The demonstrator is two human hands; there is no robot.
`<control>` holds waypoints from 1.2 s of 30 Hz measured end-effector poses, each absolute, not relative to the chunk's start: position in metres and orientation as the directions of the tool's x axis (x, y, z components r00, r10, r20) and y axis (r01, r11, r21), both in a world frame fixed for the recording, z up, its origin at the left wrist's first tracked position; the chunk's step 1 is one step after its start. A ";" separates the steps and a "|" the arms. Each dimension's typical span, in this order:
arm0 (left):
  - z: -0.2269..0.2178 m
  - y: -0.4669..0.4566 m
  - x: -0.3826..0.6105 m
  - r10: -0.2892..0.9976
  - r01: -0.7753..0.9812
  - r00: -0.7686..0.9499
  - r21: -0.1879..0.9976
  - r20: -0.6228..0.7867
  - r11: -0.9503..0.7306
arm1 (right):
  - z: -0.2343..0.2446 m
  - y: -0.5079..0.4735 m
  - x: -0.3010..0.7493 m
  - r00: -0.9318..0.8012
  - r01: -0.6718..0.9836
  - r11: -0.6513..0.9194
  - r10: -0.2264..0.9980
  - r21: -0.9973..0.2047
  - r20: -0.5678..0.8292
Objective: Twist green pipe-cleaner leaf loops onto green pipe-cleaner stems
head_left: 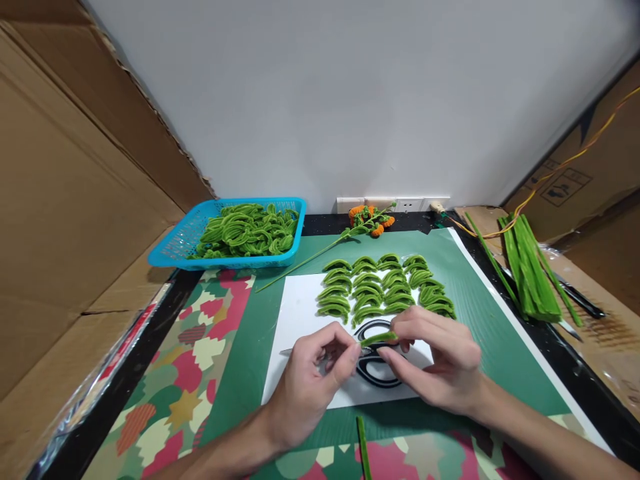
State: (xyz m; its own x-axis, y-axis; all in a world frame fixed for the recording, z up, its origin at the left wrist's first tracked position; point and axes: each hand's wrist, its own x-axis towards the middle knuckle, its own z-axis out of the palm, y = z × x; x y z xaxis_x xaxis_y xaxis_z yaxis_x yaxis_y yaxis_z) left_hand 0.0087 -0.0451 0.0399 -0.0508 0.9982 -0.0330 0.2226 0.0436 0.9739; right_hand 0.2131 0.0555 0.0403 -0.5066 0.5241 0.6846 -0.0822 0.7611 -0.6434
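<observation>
A short green pipe cleaner stretches between my hands above the white paper. My left hand pinches its left end between thumb and forefinger. At its right end, my right hand has its fingers closed on it. Beneath them lie scissors with black handles; the blade tip shows left of my left hand. Just beyond my hands, bent green pipe cleaner pieces are laid out in rows on the paper. Nearer to me, a single straight green pipe cleaner lies on the mat.
A blue basket of curled green pieces stands back left. An orange-flowered stem lies behind the rows. At right are a bundle of long green pipe cleaners, a black-handled tool and a yellow-orange wire. Cardboard stands on the left.
</observation>
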 end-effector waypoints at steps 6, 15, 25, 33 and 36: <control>0.041 -0.045 0.010 0.994 0.221 0.066 0.972 -0.090 0.073 | 0.038 0.053 0.205 -0.564 -0.008 0.611 0.651 -0.792 0.508; 0.039 -0.047 0.012 0.989 0.316 0.102 0.946 -0.104 0.066 | 0.035 0.050 0.201 -0.599 -0.089 0.228 0.766 -0.970 0.235; 0.037 -0.046 0.013 0.999 0.297 -0.009 0.954 -0.037 0.038 | 0.038 0.054 0.203 -0.667 0.027 0.590 0.612 -0.807 0.425; 0.035 -0.048 0.013 0.998 0.362 -0.061 0.932 0.017 0.006 | 0.034 0.050 0.205 -0.683 -0.009 0.651 0.551 -0.759 0.480; 0.035 -0.049 0.013 0.998 0.385 -0.062 0.923 0.029 -0.002 | 0.036 0.048 0.204 -0.683 0.006 0.502 0.634 -0.865 0.363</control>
State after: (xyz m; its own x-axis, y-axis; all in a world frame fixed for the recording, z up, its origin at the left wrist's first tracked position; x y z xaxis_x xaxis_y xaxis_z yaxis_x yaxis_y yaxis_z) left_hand 0.0128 -0.0488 0.0351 -0.0623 0.9976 0.0286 0.3848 -0.0025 0.9230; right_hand 0.2035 0.0475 0.0364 -0.6829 0.6341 0.3628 0.0065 0.5018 -0.8649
